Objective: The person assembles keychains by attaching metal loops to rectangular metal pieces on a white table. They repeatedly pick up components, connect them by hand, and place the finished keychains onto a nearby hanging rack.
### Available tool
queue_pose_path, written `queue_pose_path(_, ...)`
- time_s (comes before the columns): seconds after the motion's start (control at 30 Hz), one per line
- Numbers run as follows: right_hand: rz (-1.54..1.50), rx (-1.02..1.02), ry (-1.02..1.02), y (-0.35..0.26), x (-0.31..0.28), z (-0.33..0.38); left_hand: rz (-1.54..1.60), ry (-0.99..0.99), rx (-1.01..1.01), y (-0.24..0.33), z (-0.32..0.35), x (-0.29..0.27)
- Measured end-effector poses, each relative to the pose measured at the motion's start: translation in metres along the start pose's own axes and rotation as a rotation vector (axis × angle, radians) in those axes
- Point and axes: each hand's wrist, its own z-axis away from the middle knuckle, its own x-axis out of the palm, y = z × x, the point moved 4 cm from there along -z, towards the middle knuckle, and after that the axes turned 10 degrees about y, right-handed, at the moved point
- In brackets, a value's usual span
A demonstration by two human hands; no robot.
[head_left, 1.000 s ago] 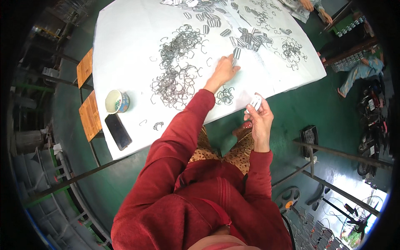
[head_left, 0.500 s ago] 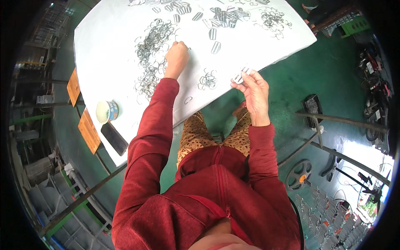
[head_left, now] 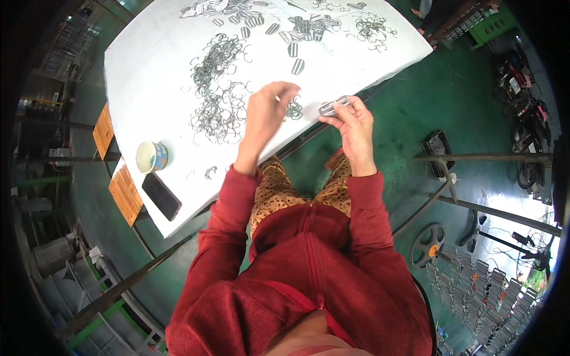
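Note:
My right hand [head_left: 356, 127] pinches a small oval slotted plate [head_left: 333, 107], grey with pale stripes, just past the near edge of the white table [head_left: 148, 89]. Left of it, my left hand [head_left: 264, 115] hovers over the table, fingertips drawn together and pointing toward the plate. Motion blurs those fingers, and whatever they pinch cannot be made out. Beneath and beside them lies a small heap of thin dark wire hooks [head_left: 293, 109], partly hidden by the hand. A larger spread of the same curved hooks [head_left: 218, 113] lies farther left.
More slotted plates [head_left: 309, 26] lie piled at the far side, near another hook heap [head_left: 374, 31]. A tub [head_left: 152, 157] and a black phone [head_left: 161, 196] sit at the left corner. Wooden boards [head_left: 125, 196] and metal rails [head_left: 487, 157] flank the table.
My left hand has drawn back from the large hook spread, moving right and nearer to the plate. My right hand has shifted slightly left, still holding the plate, which is now tilted differently.

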Motion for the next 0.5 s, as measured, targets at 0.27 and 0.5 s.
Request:
queue_pose_path(0.27, 0.065, -0.066, -0.018, -0.01, 0.003, 0.005, -0.338, 0.262, 0.176, -0.118, -0.073, 0.01)
queue_pose_path(0.5, -0.096, 0.099, 0.067, 0.009, -0.021, -0.012, -0.412, -0.256, 0.116, -0.078, -0.019, 0.063)
